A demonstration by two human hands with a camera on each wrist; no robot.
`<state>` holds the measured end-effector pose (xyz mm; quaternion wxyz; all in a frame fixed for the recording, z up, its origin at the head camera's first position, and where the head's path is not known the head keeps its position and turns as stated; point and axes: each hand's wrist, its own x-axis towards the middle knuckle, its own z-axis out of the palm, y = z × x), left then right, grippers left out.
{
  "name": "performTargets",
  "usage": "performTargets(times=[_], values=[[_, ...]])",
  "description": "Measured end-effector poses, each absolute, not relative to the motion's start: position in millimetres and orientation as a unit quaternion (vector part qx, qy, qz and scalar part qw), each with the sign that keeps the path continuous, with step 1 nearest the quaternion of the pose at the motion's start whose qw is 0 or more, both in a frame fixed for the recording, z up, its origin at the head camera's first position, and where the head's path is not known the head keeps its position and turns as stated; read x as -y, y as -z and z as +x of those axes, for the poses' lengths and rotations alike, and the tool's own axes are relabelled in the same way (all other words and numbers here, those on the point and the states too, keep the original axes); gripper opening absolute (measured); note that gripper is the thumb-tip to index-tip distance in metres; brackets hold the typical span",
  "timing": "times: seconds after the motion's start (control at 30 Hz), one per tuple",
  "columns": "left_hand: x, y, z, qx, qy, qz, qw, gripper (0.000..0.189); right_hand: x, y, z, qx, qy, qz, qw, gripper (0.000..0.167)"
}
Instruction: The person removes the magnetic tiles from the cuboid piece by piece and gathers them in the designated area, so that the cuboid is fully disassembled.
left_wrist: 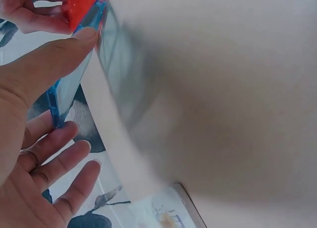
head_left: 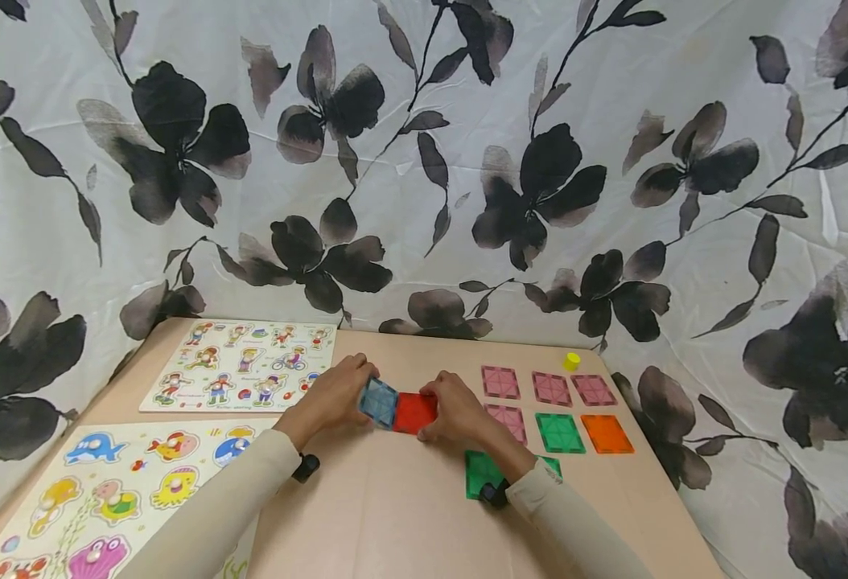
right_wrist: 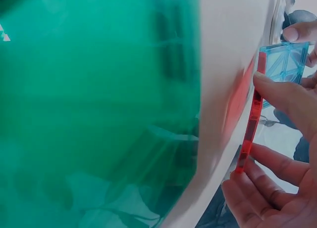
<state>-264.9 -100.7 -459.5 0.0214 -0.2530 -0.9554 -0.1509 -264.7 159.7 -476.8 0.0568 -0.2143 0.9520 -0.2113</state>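
Near the middle of the table, my left hand point(head_left: 339, 392) pinches a clear blue square tile point(head_left: 379, 402) between thumb and fingers. My right hand point(head_left: 460, 408) grips a clear red square tile point(head_left: 415, 412) by its right side. The two tiles meet edge to edge, the blue one tilted against the red. In the left wrist view the blue tile point(left_wrist: 74, 74) stands slanted above the table, its shadow below. In the right wrist view the red tile point(right_wrist: 251, 119) shows edge-on between thumb and fingertips, with the blue tile point(right_wrist: 285, 62) behind it.
Pink tiles point(head_left: 500, 383), a green tile point(head_left: 560, 433) and an orange tile point(head_left: 607, 434) lie at the right. Another green tile point(head_left: 480, 476) is partly under my right forearm. A yellow piece point(head_left: 572, 361) sits at the back. Two picture boards point(head_left: 239, 366) lie left.
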Motion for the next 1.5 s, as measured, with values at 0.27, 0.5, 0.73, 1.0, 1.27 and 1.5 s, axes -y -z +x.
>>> performTargets(times=[0.27,0.5,0.73,1.0,1.27,1.5], values=[[99.1,463.1,-261.3,0.943,0.187,-0.269,0.06,0.081,-175.2,467.5,-254.1,-0.953,0.226,-0.195,0.053,0.077],[94.3,463.8,-257.2,0.934,0.221,-0.272,0.07,0.082,-186.1,459.4,-246.9,-0.951,0.236,-0.193,0.045,0.076],[88.7,464.2,-254.5,0.927,0.234,-0.277,0.097,0.082,-196.2,453.7,-240.4,-0.953,0.243,-0.176,0.034,0.076],[81.0,460.6,-250.4,0.921,0.266,-0.268,0.092,0.08,-210.4,449.7,-234.9,-0.953,0.25,-0.172,0.021,0.073],[74.3,460.0,-246.8,0.924,0.274,-0.255,0.078,0.079,-225.2,450.3,-227.8,-0.952,0.261,-0.158,0.009,0.071],[72.8,461.3,-241.7,0.924,0.281,-0.251,0.068,0.08,-241.3,451.0,-222.5,-0.954,0.262,-0.144,0.007,0.07]])
